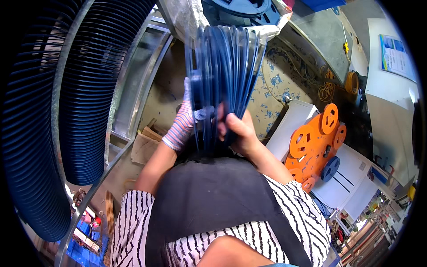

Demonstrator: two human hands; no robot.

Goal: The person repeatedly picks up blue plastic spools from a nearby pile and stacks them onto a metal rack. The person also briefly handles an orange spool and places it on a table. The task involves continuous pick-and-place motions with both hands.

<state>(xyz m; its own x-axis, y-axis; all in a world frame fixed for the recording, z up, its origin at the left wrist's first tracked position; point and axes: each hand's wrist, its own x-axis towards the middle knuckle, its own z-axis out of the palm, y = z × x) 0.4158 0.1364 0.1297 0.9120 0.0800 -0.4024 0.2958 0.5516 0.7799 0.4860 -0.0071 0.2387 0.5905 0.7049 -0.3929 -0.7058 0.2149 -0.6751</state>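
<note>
Left: racked dark-blue discs [86,111], apart from your hands. Your gloved left hand [180,127] grips disc stack's left end, one digit pointing up outer face, others partly hidden behind rims. Disc stack [229,66] lies between hands and beyond, long axis left-right, discs on edge, fanned at far rims. Neither hand clearly nearer. Your bare right hand [242,131] clasps near right part, thumb showing, fingers blurred.

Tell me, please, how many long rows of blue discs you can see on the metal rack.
2: the outer row at the far left, and the inner row beside it, nearer the left hand. More may be hidden beyond the picture's edge.
</note>
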